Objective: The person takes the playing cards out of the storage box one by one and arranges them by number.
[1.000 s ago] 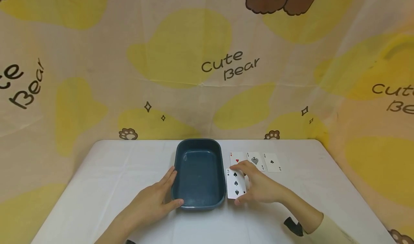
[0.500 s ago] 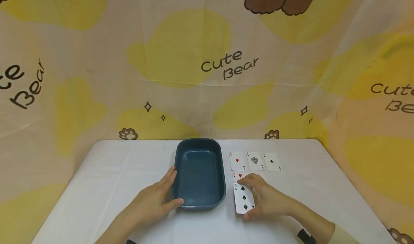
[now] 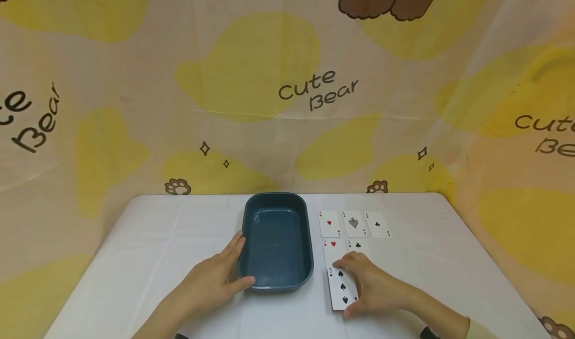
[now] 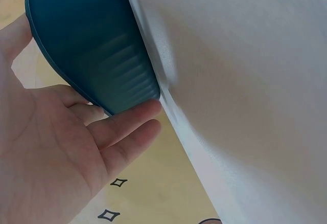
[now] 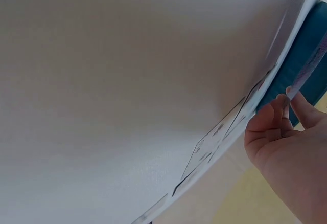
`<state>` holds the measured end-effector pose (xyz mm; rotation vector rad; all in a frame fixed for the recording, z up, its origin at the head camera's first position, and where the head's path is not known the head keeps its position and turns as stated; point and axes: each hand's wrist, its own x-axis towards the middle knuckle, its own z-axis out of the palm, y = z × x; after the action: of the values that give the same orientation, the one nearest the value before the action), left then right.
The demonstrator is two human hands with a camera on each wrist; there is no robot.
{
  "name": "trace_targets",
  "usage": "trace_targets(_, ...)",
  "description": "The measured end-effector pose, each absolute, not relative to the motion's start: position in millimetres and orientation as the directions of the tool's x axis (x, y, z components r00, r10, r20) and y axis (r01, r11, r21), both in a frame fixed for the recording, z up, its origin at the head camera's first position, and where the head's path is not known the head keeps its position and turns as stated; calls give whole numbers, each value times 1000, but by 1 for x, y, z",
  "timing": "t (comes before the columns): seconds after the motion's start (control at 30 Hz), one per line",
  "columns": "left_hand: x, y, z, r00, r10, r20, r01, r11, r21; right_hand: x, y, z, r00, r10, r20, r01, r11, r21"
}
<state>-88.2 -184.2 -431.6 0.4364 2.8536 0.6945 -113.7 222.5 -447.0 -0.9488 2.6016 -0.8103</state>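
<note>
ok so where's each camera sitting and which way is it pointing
Head: above the near table edge, facing forward and down; shows the white table, blue tray, face-up cards, both hands and forearms.
Left wrist: beside the left hand, facing along the open fingers touching the tray wall.
Right wrist: behind the right hand, skimming the tabletop; its fingers pinch the three of spades.
Shared: all three show the tray; head and right wrist share the cards.

dark blue tray [image 3: 276, 201], white table [image 3: 148, 239], white three of spades card [image 3: 342, 289], yellow-and-cream bear-print backdrop [image 3: 135, 79]
</note>
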Motion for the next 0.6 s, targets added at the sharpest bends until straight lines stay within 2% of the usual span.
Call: trace_targets(0.6,-88,-184,-431,-940,330,-84,253,842,477,-107,220,-455,-758,-648,-82,-519,674,-526)
